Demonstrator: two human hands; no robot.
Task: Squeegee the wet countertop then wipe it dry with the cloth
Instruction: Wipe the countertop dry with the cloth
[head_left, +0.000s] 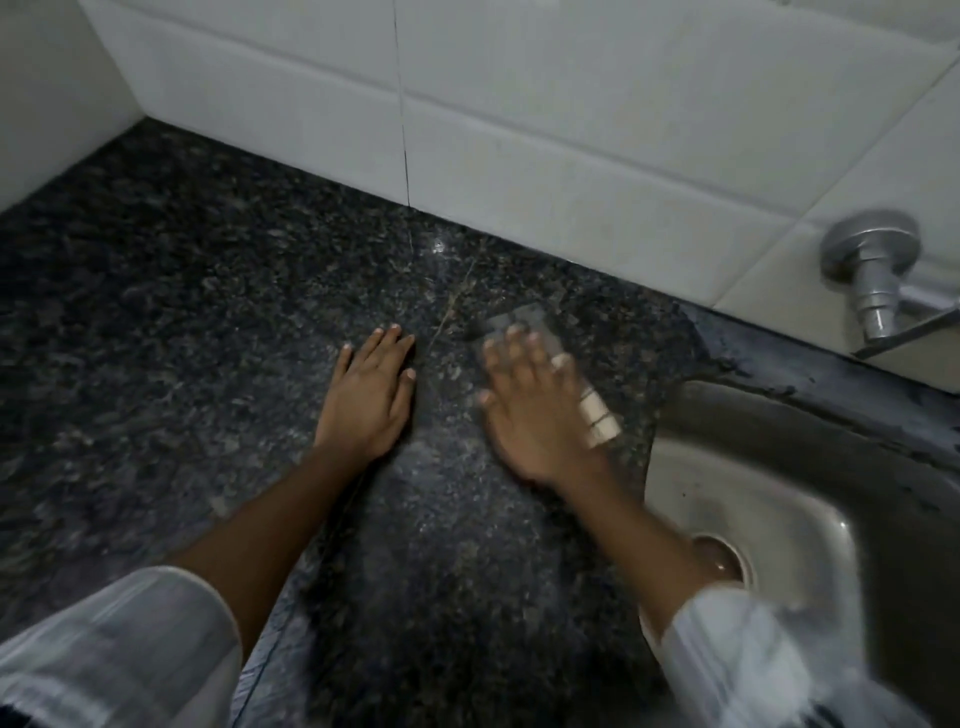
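The dark speckled granite countertop (208, 322) fills most of the view and shines wet near the back wall. My left hand (371, 395) lies flat on it, palm down, holding nothing. To its right, my right hand (524, 410) presses down on a squeegee (597, 415), which is smeared by motion. Its beige ribbed handle sticks out under my little finger, and its grey blade end shows just beyond my fingertips. No cloth is in view.
A steel sink (753, 499) with a round drain (719, 558) sits at the right, close to my right forearm. A metal tap fitting (872, 270) juts from the white tiled wall (519, 130) at the far right. Another wall closes the counter's far left corner.
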